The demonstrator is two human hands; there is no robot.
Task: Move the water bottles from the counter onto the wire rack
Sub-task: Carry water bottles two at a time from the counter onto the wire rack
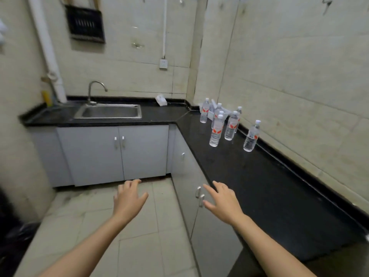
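While both hands hover empty near the table's front edge, the step in hand looks like the reach, with no bottle lifted yet. The left hand and right hand are spread wide, fingers straight, touching nothing. The water bottles stand upright, clustered near the table's far corner, well apart from both hands; the next move calls for stepping closer and grasping one. No wire rack shows.
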